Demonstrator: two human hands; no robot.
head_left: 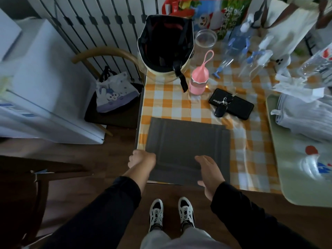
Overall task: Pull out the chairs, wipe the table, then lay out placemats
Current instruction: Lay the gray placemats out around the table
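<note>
Not much readable here tbh. Colourful bag (212, 13) at far edge of tabletop (179, 105): white characters on green patch, too blurred to make out; snowman picture below, no legible words. Plastic bottle (318, 63) far right: red-blue label marks, unreadable. Clear bag (312, 164) on green tray (280, 159): red and blue print, can't read. Tote bag (115, 92) on chair (111, 115): cartoon rabbit, no text. No numbers or brand names legible anywhere.

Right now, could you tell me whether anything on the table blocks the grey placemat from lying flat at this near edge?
Nothing visible does: the grey placemat lies flat on the checked cloth. The phone and pink bottle sit clear beyond its far edge.
</note>
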